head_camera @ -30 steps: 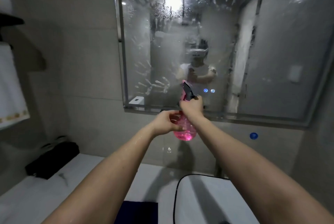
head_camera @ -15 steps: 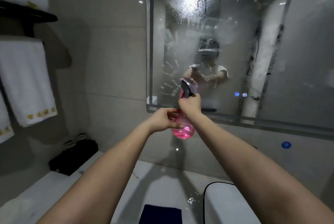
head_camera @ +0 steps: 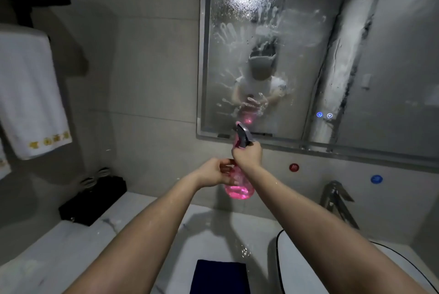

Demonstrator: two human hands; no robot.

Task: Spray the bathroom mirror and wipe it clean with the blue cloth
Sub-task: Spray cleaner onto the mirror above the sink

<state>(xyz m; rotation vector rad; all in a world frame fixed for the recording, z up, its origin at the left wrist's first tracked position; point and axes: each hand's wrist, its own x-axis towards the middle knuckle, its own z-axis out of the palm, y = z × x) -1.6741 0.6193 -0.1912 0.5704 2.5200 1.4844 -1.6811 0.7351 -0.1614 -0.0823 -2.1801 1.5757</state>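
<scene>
A pink spray bottle (head_camera: 240, 190) with a grey trigger head is held up in front of the mirror (head_camera: 297, 51). My right hand (head_camera: 248, 156) grips its neck at the trigger. My left hand (head_camera: 215, 172) holds the bottle's body from the left. The nozzle points at the mirror's lower left part. The glass is fogged, with handprints, smears and droplets on it. The folded dark blue cloth (head_camera: 219, 276) lies on the white counter (head_camera: 71, 246) below my arms, apart from both hands.
A white basin with a dark rim (head_camera: 282, 267) sits at the lower right, a chrome tap (head_camera: 335, 196) behind it. A black box (head_camera: 92, 198) stands on the counter at the left wall. White towels (head_camera: 28, 89) hang from a rack at the left.
The view has swung left and down, so the tap and more of the cloth show. Both hands keep hold of the bottle, now lower against the mirror's bottom edge.
</scene>
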